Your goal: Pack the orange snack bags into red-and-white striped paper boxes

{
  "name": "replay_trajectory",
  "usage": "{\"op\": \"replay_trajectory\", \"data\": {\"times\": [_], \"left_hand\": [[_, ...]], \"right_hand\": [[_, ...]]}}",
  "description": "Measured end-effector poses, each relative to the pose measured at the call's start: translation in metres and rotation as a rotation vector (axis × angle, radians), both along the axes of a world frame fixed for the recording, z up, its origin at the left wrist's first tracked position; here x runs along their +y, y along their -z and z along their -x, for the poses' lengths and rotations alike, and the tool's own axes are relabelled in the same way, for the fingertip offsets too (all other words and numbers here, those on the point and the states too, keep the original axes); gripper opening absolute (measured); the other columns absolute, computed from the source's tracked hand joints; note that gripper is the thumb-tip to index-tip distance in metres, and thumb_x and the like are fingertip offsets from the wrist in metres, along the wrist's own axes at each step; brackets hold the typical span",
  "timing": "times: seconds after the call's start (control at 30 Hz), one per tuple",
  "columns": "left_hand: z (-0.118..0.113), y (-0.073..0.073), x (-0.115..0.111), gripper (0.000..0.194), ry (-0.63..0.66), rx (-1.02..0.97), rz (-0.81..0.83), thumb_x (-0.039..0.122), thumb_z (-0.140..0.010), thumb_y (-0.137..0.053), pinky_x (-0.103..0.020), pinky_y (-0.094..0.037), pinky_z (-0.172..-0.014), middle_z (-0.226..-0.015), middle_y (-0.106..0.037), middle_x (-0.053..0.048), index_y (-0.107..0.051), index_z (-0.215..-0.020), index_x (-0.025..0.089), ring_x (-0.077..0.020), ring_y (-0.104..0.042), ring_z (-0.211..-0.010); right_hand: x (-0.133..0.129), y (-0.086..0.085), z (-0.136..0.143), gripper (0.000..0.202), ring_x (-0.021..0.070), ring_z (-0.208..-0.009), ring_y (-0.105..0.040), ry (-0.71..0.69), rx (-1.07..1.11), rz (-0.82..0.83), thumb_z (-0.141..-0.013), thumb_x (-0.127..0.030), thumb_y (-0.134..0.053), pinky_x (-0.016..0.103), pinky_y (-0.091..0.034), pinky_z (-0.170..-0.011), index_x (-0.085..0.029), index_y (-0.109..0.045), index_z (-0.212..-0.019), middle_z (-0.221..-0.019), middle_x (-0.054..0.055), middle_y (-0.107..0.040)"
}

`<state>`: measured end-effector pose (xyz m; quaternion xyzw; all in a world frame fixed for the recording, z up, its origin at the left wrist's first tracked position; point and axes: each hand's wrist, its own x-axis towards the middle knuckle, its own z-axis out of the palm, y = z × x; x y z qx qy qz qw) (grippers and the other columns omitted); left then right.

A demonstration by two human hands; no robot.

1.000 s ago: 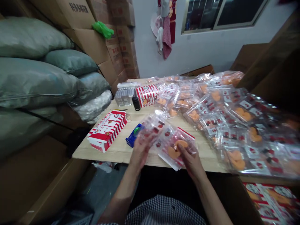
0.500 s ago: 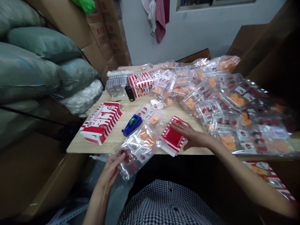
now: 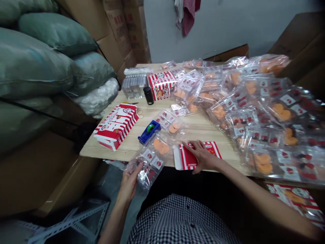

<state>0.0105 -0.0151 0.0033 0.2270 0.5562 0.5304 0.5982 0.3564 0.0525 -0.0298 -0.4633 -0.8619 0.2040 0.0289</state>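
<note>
My left hand [image 3: 131,181] pinches the lower left side of a clear plastic packet [image 3: 152,157] with orange pieces and small printed cards, partly over the table's front edge. On top of a flat red-and-white striped carton [image 3: 212,149] rests my right hand [image 3: 201,156], its fingers spread, at the table's front edge. The carton's white end points left, close to the packet. Between the packet and the blue tape dispenser [image 3: 149,131] there is little gap. Another clear packet [image 3: 169,122] lies just behind.
A striped carton [image 3: 116,125] lies on the wooden table [image 3: 101,154] at left. Farther back stand a black bottle [image 3: 148,95], a striped box [image 3: 163,84] and clear plastic trays [image 3: 134,86]. Many filled packets [image 3: 264,162] cover the right side. Sacks [image 3: 30,64] are piled at left.
The carton under my right hand has turned from slanted to nearly sideways, its white end now at the left. My left hand still holds the packet. The whole view has shifted.
</note>
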Motion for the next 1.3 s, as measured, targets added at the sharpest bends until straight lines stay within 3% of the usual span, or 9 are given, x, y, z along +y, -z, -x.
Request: {"op": "replay_trajectory", "data": {"times": [0.23, 0.47, 0.6, 0.87, 1.13, 1.3], "left_hand": [[-0.004, 0.010, 0.001, 0.046, 0.281, 0.044, 0.051, 0.036, -0.073, -0.084, -0.038, -0.060, -0.082, -0.104, -0.078, -0.011, -0.073, -0.113, 0.016, -0.0269, -0.075, -0.089], [0.023, 0.021, 0.036, 0.050, 0.728, 0.089, 0.135, 0.037, -0.067, -0.088, -0.037, -0.054, -0.089, -0.108, -0.076, -0.010, -0.074, -0.110, 0.015, -0.0247, -0.070, -0.096], [0.023, 0.019, 0.066, 0.042, 0.926, 0.121, 0.148, 0.038, -0.065, -0.088, -0.033, -0.051, -0.083, -0.095, -0.075, -0.008, -0.075, -0.097, 0.014, -0.0237, -0.068, -0.090], [0.015, 0.022, 0.100, 0.036, 1.065, 0.122, 0.177, 0.030, -0.061, -0.090, -0.023, -0.045, -0.067, -0.082, -0.068, -0.001, -0.072, -0.088, 0.015, -0.0135, -0.059, -0.072], [-0.009, 0.037, 0.119, 0.034, 1.143, 0.097, 0.170, 0.032, -0.060, -0.090, -0.024, -0.045, -0.066, -0.078, -0.068, -0.002, -0.071, -0.082, 0.014, -0.0128, -0.059, -0.068], [-0.010, 0.034, 0.133, 0.032, 1.210, 0.127, 0.135, 0.032, -0.060, -0.090, -0.024, -0.045, -0.063, -0.073, -0.068, -0.003, -0.072, -0.078, 0.013, -0.0135, -0.060, -0.065]], "right_hand": [[-0.023, 0.008, 0.016, 0.134, 0.0404, -0.138, -0.035, 0.198, 0.058, -0.115, -0.053, -0.047, -0.088, 0.056, -0.017, -0.119, -0.023, -0.013, -0.162, -0.145, 0.020, -0.041], [-0.027, 0.010, 0.016, 0.140, 0.0397, -0.144, -0.030, 0.105, 0.077, -0.084, -0.050, -0.048, -0.090, 0.060, -0.003, -0.120, -0.023, -0.010, -0.162, -0.149, 0.021, -0.036], [-0.028, 0.015, 0.014, 0.142, 0.0393, -0.144, -0.029, 0.071, 0.089, -0.081, -0.047, -0.049, -0.090, 0.060, 0.000, -0.120, -0.024, -0.009, -0.162, -0.151, 0.019, -0.035], [-0.031, 0.014, 0.014, 0.140, 0.0374, -0.146, -0.027, 0.070, 0.089, -0.073, -0.050, -0.047, -0.088, 0.059, 0.002, -0.121, -0.024, -0.008, -0.162, -0.153, 0.019, -0.033], [-0.033, 0.012, 0.011, 0.136, 0.0394, -0.146, -0.026, 0.066, 0.093, -0.051, -0.051, -0.043, -0.088, 0.059, 0.000, -0.121, -0.025, -0.012, -0.161, -0.150, 0.019, -0.034], [-0.039, 0.007, 0.006, 0.135, 0.0365, -0.148, -0.024, 0.085, 0.136, -0.038, -0.054, -0.044, -0.087, 0.057, 0.000, -0.122, -0.026, -0.007, -0.162, -0.150, 0.017, -0.033]]}}
